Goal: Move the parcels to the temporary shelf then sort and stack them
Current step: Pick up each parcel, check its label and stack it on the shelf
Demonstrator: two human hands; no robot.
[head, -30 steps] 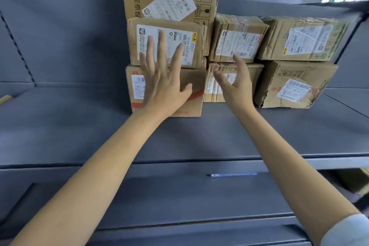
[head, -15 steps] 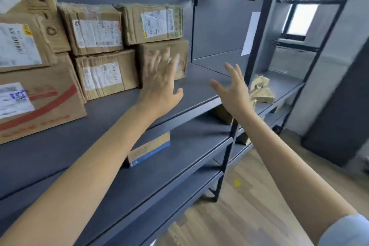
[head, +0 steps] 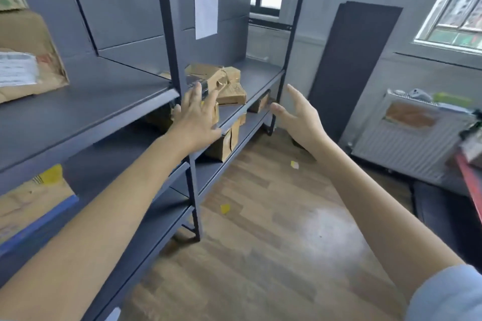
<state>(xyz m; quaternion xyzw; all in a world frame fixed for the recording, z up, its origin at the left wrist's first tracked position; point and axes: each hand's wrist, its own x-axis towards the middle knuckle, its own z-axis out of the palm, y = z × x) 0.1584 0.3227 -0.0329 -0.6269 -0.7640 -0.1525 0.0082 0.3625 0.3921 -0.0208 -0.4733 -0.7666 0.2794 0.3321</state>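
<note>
While both arms are stretched forward, the left hand (head: 194, 118) and right hand (head: 300, 118) are held open, empty. Crumpled parcels (head: 221, 83) are seen at the shelf's (head: 104, 101) front edge.

Both forearms are bare from the wrist up to near the elbow. The left hand (head: 197, 118) and the right hand (head: 300, 118) wear no glove, and I see no ring and no watch on them. At the right arm a pale blue sleeve (head: 448, 294) begins (only its edge shows, soft cloth, a little blurred).
</note>
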